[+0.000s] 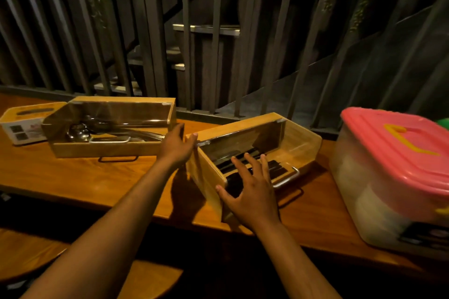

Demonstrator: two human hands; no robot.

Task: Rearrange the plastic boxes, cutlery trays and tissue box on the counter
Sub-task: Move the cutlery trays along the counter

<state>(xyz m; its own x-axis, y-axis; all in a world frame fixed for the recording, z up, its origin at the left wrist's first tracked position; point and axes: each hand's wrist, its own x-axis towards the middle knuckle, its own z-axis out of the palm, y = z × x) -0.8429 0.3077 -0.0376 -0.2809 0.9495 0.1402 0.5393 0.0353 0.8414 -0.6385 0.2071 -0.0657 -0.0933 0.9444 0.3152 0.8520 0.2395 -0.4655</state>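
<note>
Two wooden cutlery trays with clear lids sit on the wooden counter [80, 177]. The left tray [107, 148] holds metal spoons. The right tray [257, 133] lies at an angle and holds dark-handled cutlery. My left hand [177, 145] grips the right tray's far left corner. Fingers spread, my right hand [250, 189] presses on that tray's near edge and lid. A wooden-topped tissue box [24, 124] stands at the far left behind the spoon tray. At the right sits a clear plastic box with a pink lid [393, 153].
A dark metal railing [187, 39] runs along the counter's far edge, with stairs behind it. Wooden stool seats [29, 252] sit below the counter's near edge. Something green [443, 122] peeks out behind the pink lid.
</note>
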